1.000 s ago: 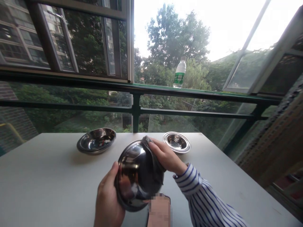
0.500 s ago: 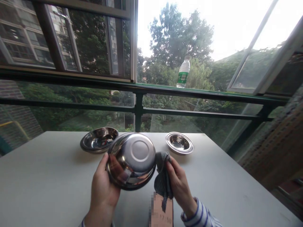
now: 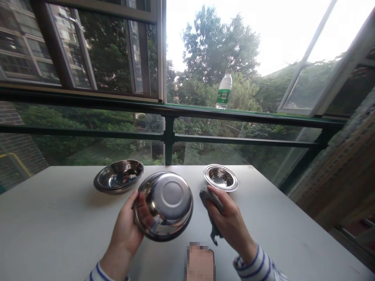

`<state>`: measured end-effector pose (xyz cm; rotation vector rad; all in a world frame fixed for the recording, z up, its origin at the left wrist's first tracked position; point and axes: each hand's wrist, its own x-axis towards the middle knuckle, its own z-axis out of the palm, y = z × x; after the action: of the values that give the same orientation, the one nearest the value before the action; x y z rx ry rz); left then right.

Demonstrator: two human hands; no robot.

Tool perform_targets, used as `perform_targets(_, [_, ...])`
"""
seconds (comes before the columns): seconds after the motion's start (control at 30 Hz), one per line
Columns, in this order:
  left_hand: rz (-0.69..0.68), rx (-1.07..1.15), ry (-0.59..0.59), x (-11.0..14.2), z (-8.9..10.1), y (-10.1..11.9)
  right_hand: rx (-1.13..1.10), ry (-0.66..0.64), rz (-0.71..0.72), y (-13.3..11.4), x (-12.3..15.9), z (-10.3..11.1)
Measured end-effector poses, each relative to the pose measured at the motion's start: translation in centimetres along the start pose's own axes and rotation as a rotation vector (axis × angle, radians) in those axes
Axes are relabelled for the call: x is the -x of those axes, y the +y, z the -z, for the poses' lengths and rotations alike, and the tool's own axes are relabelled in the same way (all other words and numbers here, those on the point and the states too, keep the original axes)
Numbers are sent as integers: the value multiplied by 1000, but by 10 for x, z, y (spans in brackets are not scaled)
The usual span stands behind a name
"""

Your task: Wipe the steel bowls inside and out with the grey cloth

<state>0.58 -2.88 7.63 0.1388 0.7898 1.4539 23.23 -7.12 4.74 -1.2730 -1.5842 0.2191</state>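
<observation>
A shiny steel bowl is tipped so that its round base faces me. My left hand grips it by the left rim, thumb on the outside and fingers hidden behind. Bunched in my right hand is a grey cloth, its loose end hanging down. A gap separates the cloth from the bowl's right edge. Behind the held bowl, to the left, another steel bowl stands on the table with its mouth up. At the back right sits a smaller steel bowl with a wide rim.
The white table carries the bowls. A phone, partly pixelated, shows at the bottom. Beyond the table runs a dark green railing, with a clear plastic bottle with a green label standing on it. A brown curtain hangs on the right.
The cloth has come off the bowl's right edge as my right hand moved to the right. The bowl in my left hand is slightly lower. The view has shifted a little.
</observation>
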Motion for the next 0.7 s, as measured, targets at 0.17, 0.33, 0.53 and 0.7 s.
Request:
perform_targets(0.17, [47, -28, -10, -4, 8, -8, 478, 44, 272, -9, -7, -7])
perform_targets(0.33, [88, -28, 25, -1, 16, -12, 395, -120, 250, -22, -4, -16])
perform_targets(0.53, [95, -4, 93, 1, 20, -13, 267, -5, 286, -15, 2, -20])
perform_targets(0.7, [102, -37, 129, 7, 18, -18, 365, 63, 439, -19, 9, -18])
